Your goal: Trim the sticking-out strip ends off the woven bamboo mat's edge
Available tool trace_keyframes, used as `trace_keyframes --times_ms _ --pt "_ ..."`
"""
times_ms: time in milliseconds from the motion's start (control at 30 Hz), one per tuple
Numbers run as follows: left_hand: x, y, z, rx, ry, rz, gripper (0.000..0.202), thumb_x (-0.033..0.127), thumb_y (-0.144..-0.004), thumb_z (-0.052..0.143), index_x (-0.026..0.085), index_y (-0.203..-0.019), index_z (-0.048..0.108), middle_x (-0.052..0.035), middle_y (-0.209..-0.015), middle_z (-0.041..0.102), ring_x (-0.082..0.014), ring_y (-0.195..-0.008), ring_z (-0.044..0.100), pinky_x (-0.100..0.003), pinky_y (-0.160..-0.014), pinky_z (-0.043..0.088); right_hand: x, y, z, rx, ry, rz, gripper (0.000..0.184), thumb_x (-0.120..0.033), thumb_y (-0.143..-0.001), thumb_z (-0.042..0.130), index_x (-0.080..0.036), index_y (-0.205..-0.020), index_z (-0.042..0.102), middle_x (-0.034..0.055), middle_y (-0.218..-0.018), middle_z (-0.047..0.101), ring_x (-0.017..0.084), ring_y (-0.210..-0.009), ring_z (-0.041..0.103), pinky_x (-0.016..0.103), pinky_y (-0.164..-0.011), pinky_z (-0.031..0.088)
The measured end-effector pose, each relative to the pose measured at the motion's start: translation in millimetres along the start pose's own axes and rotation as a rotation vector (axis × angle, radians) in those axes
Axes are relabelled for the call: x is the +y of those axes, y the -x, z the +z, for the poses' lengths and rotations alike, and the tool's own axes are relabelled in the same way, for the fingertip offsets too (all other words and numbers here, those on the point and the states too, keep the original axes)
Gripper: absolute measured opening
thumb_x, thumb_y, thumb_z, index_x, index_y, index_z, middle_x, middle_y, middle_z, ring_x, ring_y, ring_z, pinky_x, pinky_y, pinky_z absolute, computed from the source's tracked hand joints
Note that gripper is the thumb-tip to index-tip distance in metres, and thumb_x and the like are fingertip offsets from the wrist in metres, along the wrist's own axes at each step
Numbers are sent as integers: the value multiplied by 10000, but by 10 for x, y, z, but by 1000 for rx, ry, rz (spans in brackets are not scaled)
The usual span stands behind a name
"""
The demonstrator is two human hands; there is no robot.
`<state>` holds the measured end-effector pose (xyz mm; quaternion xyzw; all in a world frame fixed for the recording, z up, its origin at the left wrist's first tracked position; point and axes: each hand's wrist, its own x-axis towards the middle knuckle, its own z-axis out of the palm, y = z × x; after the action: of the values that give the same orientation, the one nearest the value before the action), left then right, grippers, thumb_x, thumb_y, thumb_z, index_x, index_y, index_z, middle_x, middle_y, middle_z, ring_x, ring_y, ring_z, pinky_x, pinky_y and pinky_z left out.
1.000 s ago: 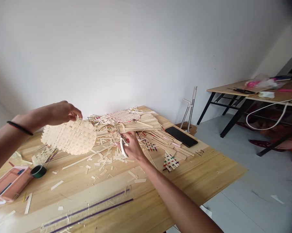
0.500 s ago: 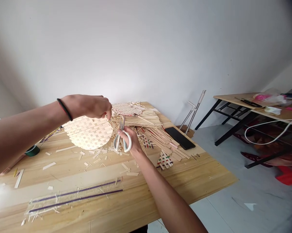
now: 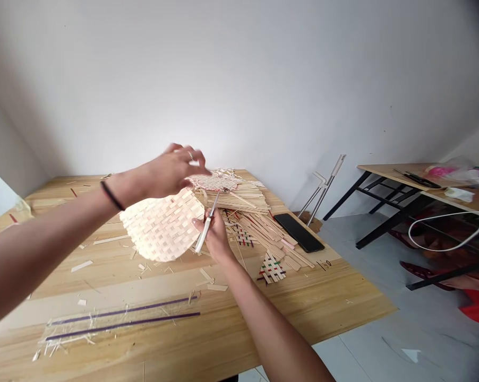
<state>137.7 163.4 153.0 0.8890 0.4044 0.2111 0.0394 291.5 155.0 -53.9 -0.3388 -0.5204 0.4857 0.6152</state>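
Note:
My left hand (image 3: 168, 172) holds the top edge of a round woven mat (image 3: 162, 225) of pale strips, lifted and tilted above the wooden table (image 3: 263, 313). A black band sits on that wrist. My right hand (image 3: 214, 233) grips white-handled scissors (image 3: 206, 229), blades pointing up at the mat's right edge. Behind the hands lies a pile of loose pale strips (image 3: 243, 199) and another woven piece (image 3: 215, 182).
A black phone (image 3: 298, 232) lies at the table's right side. Small woven samples with coloured strips (image 3: 272, 267) and offcuts are scattered near it. Two purple strips (image 3: 123, 315) lie near the front edge. A second table (image 3: 426, 183) with a white cable stands at right.
My left hand has carried the woven mat rightward and tilted it up. My right hand has turned the scissors edge-on to the mat's rim. The view shifted left; the pink box and tape roll left the frame.

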Motion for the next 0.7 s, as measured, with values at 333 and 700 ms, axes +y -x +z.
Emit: trace_keyframes --times_ms 333,700 --pt "300 2149 1067 118 951 -802 536 667 -943 539 216 -726 731 -64 -695 721 -252 -712 680 -371 -757 546 -100 12 86 370 -416 206 533 -316 -542 904 -244 -821 455 -65 -768 565 144 -739 565 276 -701 464" --pt "226 2042 1440 549 1409 -1022 404 426 -716 916 218 -1050 825 -93 -1164 814 -331 -1181 717 -369 -883 631 -74 201 278 181 -353 292 472 -425 -646 855 -258 -876 477 -16 -850 669 202 -831 667 338 -742 538"
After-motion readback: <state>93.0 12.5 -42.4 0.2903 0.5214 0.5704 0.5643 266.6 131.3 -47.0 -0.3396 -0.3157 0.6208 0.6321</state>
